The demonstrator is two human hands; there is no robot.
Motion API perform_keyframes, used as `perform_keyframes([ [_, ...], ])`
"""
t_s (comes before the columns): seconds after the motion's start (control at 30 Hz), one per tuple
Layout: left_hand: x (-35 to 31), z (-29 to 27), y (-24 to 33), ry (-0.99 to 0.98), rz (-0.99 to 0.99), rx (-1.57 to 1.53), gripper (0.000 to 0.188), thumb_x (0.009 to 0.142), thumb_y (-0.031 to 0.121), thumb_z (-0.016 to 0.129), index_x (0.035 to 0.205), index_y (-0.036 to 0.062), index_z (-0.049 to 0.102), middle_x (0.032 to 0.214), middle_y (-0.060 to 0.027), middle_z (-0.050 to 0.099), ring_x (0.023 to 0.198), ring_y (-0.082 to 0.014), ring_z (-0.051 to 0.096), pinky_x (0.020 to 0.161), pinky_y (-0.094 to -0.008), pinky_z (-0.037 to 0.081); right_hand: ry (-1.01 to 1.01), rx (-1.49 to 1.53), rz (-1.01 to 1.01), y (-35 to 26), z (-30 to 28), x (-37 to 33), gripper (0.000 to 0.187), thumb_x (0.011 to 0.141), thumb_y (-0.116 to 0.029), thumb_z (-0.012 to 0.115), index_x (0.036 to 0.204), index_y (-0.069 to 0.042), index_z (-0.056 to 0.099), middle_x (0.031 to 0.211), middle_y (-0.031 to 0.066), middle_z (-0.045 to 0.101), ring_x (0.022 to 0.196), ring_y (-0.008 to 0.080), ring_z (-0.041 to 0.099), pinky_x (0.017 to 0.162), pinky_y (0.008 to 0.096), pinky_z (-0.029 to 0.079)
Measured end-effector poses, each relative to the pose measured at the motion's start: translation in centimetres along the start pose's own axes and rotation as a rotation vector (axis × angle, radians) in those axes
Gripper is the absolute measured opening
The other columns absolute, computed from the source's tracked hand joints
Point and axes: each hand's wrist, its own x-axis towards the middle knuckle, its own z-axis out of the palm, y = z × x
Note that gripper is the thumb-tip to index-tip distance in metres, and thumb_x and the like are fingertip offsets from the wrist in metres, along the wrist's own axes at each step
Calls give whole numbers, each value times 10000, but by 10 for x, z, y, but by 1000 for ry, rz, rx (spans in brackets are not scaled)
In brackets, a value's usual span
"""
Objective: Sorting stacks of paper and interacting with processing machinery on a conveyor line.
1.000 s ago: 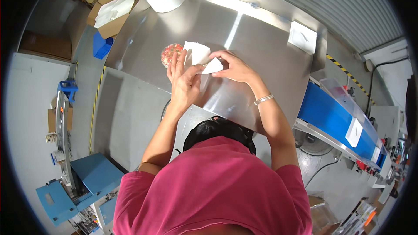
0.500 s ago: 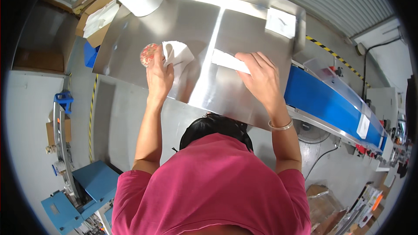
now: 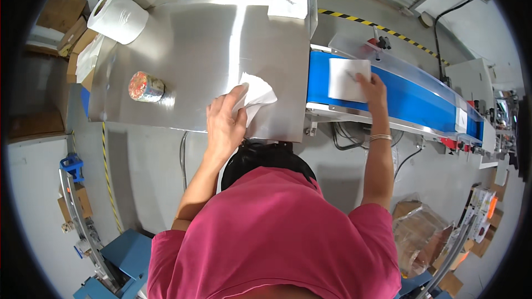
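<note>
My left hand is closed on a crumpled white paper sheet, held over the near right part of the steel table. At the right, my right hand pinches the right edge of a flat white square packet. The packet lies over the blue conveyor belt, with a faint grey mark on its face. A small round container with a red-speckled top stands on the table, apart from my left hand.
A big white paper roll sits at the table's far left corner. Another white square rests at the far right corner. A clear guard runs along the belt, with a white piece farther down. Cardboard boxes stand left.
The view has swung right. My right hand has gone from the table to the belt with the white piece, now flat. My left hand has moved right with the paper, away from the round container.
</note>
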Motion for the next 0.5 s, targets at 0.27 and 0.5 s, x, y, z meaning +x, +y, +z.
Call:
perform_keyframes([
  [0.27,-10,23,0,117,29,11,383,761,-12,588,1109,141,638,1100,-170,571,976,-320,544,860,-402,444,433,-700,-405,9,-58,7,602,744,-319,723,1225,-29,506,1149,204,571,1023,346,561,887,400,442],
  [0.5,-13,24,-2,111,-114,-130,390,757,-43,602,1067,183,673,1296,-204,463,1159,-339,464,946,-399,405,-694,5,-641,-80,58,-81,554,696,-150,776,1177,-86,508,1153,70,543,991,200,552,833,325,471],
])
